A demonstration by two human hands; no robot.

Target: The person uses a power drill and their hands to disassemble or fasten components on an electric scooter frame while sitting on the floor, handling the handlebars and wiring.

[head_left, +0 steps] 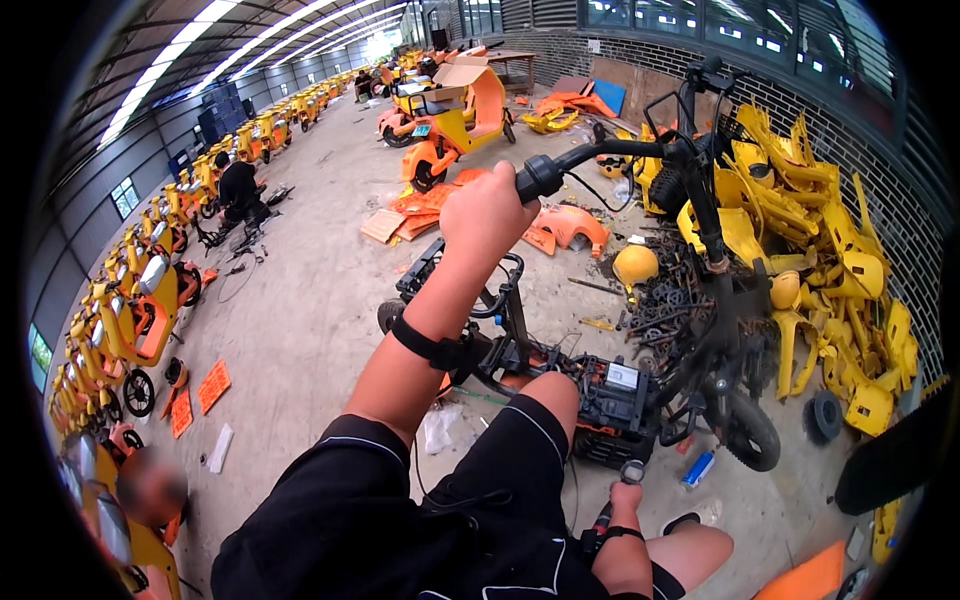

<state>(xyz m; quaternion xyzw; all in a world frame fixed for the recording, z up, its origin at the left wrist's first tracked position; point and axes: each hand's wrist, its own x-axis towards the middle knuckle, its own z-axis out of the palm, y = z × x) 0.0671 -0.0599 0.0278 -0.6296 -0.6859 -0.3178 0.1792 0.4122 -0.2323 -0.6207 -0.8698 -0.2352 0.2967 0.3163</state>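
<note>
My left hand [488,212] is closed around the black grip [540,178] of a handlebar on a stripped electric scooter [712,215]. Down by the scooter's footwell, my right hand [626,496] grasps a handheld power tool [632,470] with a grey head and some red on its body; its exact kind is too small to tell. Near that tool lies the open black battery bay [610,392], with wires and a white-labelled box in it. The scooter's front wheel [748,430] is on the right, and my left knee [550,400] is close against the frame.
Yellow body panels [850,300] are heaped on the right by the brick wall. Dark metal parts [665,310] and a yellow helmet-like shell [636,265] lie beyond the frame. A blue can [698,470] lies near the wheel. Scooters [150,300] line the left; a person [240,188] crouches there.
</note>
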